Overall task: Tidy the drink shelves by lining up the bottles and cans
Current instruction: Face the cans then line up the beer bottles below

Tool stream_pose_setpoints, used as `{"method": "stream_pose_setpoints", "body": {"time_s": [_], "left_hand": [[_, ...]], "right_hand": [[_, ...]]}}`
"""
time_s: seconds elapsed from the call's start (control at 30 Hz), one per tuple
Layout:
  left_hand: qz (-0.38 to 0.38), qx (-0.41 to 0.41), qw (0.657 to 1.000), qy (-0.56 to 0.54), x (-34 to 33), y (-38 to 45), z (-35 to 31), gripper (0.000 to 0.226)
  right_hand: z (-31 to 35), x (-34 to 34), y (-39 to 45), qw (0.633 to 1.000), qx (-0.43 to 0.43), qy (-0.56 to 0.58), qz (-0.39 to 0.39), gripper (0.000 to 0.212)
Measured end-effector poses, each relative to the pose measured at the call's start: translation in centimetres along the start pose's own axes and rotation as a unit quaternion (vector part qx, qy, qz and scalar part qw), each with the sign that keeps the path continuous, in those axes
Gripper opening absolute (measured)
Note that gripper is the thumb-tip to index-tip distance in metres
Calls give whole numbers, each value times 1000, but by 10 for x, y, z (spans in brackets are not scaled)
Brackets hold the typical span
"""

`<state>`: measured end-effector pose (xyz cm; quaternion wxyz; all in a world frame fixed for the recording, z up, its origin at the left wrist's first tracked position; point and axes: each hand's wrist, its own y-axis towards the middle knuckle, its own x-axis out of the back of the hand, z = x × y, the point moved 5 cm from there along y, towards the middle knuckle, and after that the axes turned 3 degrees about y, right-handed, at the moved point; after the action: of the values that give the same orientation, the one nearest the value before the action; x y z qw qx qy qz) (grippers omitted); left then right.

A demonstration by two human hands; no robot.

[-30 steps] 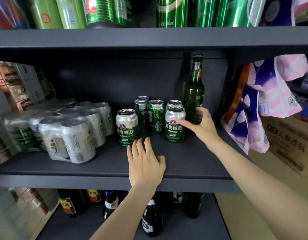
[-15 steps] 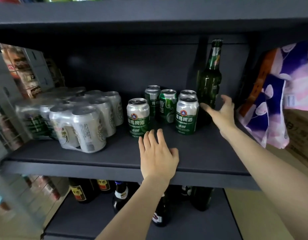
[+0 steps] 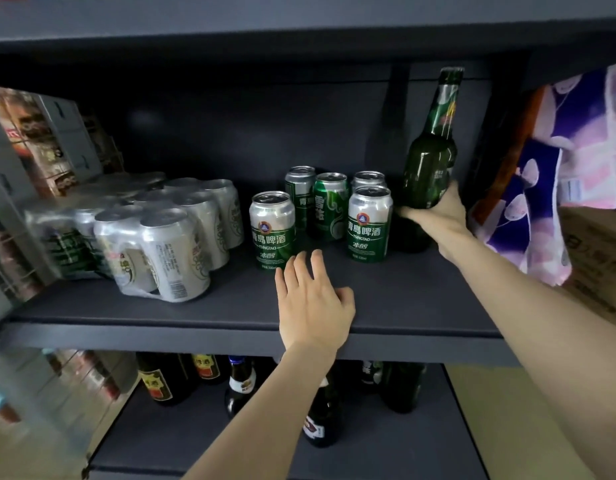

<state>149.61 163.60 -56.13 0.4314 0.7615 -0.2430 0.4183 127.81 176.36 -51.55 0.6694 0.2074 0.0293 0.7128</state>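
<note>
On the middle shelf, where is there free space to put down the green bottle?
Bare shelf lies in front of the loose cans, right of the left hand. A narrower strip lies between the wrapped can pack and the front left can. Crowded: around the cans, and where the right hand holds the green bottle.

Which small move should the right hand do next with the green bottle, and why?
Probably set the green glass bottle upright beside the Tsingtao cans. The right hand grips its lower body and it leans, tilted, by the shelf's right end, out of line with the cans.
</note>
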Motion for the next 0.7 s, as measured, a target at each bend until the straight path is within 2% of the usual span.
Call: {"method": "stream_pose_setpoints", "body": {"time_s": [0.17,0.37,0.47,0.53,0.6,0.7], "left_hand": [[-31,-6,999,6,4,0,2,61],[-77,-21,997,-15,9,-2,-2,52],[-160,-57,983,-68,17,-14,-6,38],[-199,-76,968,-129,16,-46,4,36],[-187,-151,962,-131,-2,-95,14,35],[-113,-239,961,-78,-37,-150,36,40]], "right_hand": [[18,41,-68,996,58,22,69,80],[44,86,-153,990,92,8,104,73],[49,105,-197,986,101,44,124,63],[40,113,-226,983,97,59,142,63],[14,112,-252,981,80,52,167,59],[-50,96,-287,985,19,2,173,58]]}}
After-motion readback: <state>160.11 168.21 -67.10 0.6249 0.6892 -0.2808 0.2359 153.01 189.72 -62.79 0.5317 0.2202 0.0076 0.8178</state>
